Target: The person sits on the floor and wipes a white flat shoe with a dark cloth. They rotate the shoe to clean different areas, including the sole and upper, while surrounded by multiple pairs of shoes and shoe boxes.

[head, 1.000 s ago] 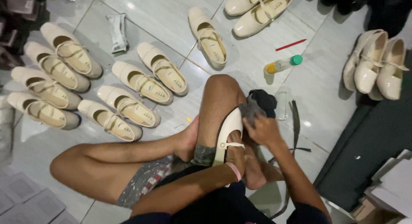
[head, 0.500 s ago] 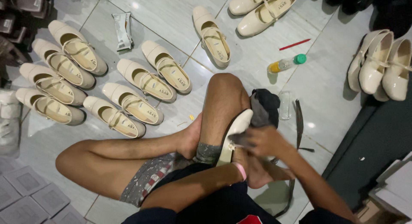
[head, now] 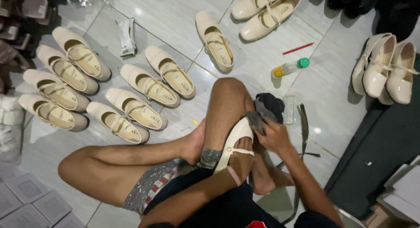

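I sit on the tiled floor with my legs folded. My left hand is pushed inside a cream strapped shoe and holds it up against my raised knee. My right hand presses a dark grey cloth onto the toe end of that shoe. A darker bundle of cloth lies just behind it.
Several cream shoes lie in rows on the floor at left, one more at top centre, pairs at top and right. A small bottle with a green cap and a red stick lie near. A dark mat is at right.
The view has shifted slightly. My right hand with the cloth has slid along the held shoe toward its toe end; my left hand stays inside the shoe.
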